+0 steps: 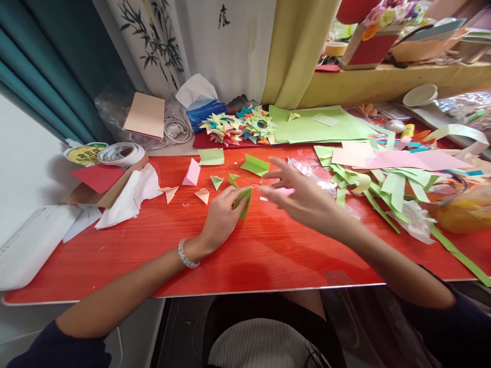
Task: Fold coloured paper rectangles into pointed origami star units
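Note:
My left hand (221, 217), with a beaded bracelet (187, 254) at the wrist, grips a folded green piece of paper (245, 204) over the red table. To its right, my right hand (289, 191) is raised with its fingers spread and nothing in them. Just beyond the fingertips lies a creased green paper piece (256, 164). Small folded triangles in green (217, 182) and peach (202, 195) are beyond my left hand. A folded pink paper (191, 173) and a pale green paper (211, 156) lie farther back.
Paper strips (399, 189) spread over the right side of the red table (268, 255). Green sheets (318, 130) and folded paper wreaths (224, 128) line the back, near a blue tissue pack (205, 112). A cardboard box (103, 186) and a white device (34, 243) stand at the left.

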The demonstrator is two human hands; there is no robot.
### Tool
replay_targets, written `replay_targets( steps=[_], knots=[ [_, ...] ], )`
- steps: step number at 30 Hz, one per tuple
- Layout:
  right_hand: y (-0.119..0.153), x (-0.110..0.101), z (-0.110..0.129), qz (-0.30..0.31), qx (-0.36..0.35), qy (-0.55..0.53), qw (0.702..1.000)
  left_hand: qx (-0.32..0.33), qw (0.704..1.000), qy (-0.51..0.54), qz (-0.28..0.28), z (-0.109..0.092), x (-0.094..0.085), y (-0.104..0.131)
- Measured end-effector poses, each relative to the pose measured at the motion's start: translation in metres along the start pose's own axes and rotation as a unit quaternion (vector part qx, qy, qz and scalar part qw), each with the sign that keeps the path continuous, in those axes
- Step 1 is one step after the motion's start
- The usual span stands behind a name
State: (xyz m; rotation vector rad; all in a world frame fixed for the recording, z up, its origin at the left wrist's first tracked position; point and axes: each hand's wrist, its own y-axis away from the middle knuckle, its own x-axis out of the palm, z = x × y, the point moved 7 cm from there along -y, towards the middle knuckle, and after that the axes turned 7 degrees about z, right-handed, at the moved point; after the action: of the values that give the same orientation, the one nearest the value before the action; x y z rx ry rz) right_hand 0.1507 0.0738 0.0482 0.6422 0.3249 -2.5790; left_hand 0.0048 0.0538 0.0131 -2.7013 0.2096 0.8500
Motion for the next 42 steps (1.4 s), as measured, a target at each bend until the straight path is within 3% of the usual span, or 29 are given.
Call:
replay_targets(
  steps=[5,10,15,17,20,23,27,31,42],
  knots=[
    [-0.018,0.030,-0.028,0.046,0.052,-0.097,0.993,-0.059,0.996,0.060,-0.018,0.011,0.000,0.004],
    [-0.018,0.030,-0.047,0.055,0.128,-0.255,0.957,-0.100,0.984,0.139,-0.054,0.021,-0.005,0.003],
    [-0.013,0.028,-0.045,0.045,0.144,-0.306,0.940,-0.103,0.976,0.187,-0.051,0.020,-0.005,0.001],
    [-0.011,0.034,-0.042,0.071,0.153,-0.323,0.931,-0.105,0.970,0.212,-0.061,0.021,-0.004,0.001],
    [-0.009,0.038,-0.042,0.090,0.157,-0.322,0.929,-0.099,0.968,0.222,-0.061,0.021,-0.004,0.001],
    [-0.011,0.033,-0.046,0.052,0.131,-0.328,0.934,-0.068,0.978,0.190,-0.053,0.016,-0.007,0.001],
    [-0.014,0.030,-0.048,0.031,0.080,-0.355,0.931,0.011,0.993,0.108,-0.038,0.002,-0.014,0.000],
    [-0.014,0.026,-0.050,-0.005,0.080,-0.345,0.935,0.080,0.994,0.080,0.000,-0.006,-0.013,-0.002],
    [-0.013,0.015,-0.041,-0.016,0.055,-0.270,0.961,0.010,0.980,0.197,0.005,0.012,-0.004,-0.005]
  ],
)
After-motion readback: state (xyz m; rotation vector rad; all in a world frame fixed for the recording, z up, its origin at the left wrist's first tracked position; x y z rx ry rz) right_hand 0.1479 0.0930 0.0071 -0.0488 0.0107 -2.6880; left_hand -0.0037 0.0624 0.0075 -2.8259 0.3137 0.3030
